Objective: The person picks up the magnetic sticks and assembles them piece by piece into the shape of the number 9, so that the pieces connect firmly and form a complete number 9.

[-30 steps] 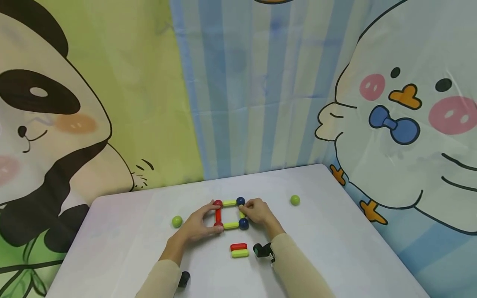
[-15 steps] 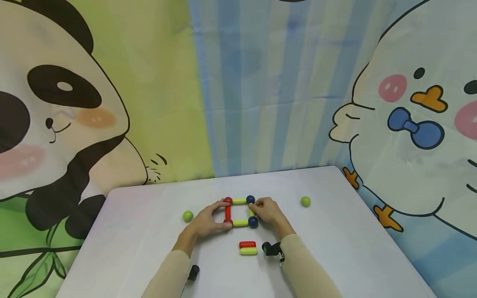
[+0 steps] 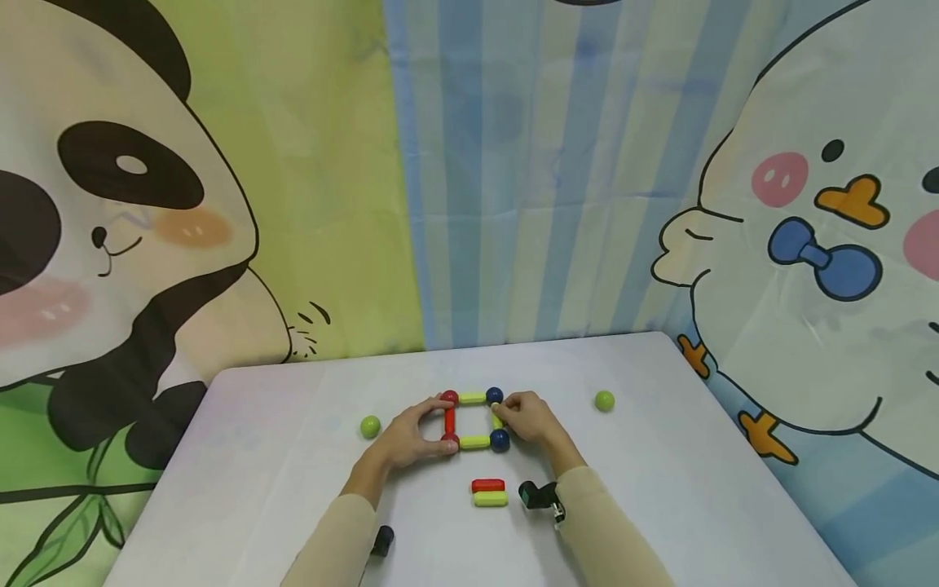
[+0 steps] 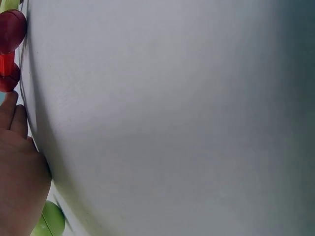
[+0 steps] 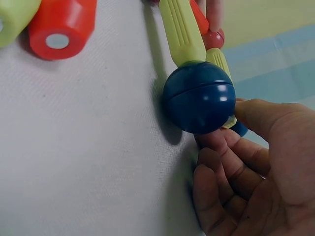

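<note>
A square of magnetic building sticks and balls lies on the white table. Its left side is a red stick point(image 3: 450, 421) between two red balls point(image 3: 450, 398); two blue balls point(image 3: 500, 441) mark the right corners. My left hand point(image 3: 407, 436) holds the left side, fingers at the far red ball and thumb at the near one. With thumb and fingertips, my right hand point(image 3: 530, 417) pinches the yellow-green stick point(image 3: 497, 419) between the blue balls. In the right wrist view the near blue ball point(image 5: 199, 97) partly hides that stick, and the other fingers curl beneath.
Loose red point(image 3: 487, 485) and yellow-green sticks point(image 3: 490, 498) lie side by side nearer me. One green ball point(image 3: 370, 426) sits left of my left hand, another green ball point(image 3: 605, 400) at the right. A cartoon-printed curtain point(image 3: 499, 204) hangs behind the table.
The head view has shifted, so the whole scene sits further right in the frame. Both hands keep their places on the square, with no clear movement of the pieces.
</note>
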Tool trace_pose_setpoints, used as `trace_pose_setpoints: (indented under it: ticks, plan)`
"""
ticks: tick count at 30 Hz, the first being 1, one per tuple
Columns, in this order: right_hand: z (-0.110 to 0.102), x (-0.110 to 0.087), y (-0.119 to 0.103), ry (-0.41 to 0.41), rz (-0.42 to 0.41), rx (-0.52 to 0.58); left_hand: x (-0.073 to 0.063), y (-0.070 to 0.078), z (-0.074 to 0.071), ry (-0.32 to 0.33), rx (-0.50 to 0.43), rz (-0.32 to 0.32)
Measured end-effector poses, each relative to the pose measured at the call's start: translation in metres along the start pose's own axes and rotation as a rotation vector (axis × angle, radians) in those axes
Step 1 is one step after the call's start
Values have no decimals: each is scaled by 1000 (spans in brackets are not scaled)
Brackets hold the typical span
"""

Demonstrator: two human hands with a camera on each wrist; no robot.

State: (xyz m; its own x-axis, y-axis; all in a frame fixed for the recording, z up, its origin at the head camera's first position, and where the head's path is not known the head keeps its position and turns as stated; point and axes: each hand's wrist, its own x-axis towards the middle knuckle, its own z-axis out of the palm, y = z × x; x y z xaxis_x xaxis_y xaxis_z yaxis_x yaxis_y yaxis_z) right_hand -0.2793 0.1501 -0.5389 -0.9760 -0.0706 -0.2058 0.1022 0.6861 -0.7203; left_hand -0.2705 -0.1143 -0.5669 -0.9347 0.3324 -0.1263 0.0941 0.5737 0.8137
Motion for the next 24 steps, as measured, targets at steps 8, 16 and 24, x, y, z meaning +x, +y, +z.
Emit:
trace_pose_setpoints:
  ticks: [8, 16, 24]
  plan:
    - [0, 0, 5, -4, -22, -14, 0, -1, -1, -7, -7, -2]
    - [-1, -13, 8, -46, -74, -16, -3, -5, 2, 0, -7, 10]
    - [-6, -29, 5, -54, -92, -6, -1, -3, 2, -1, -1, 11]
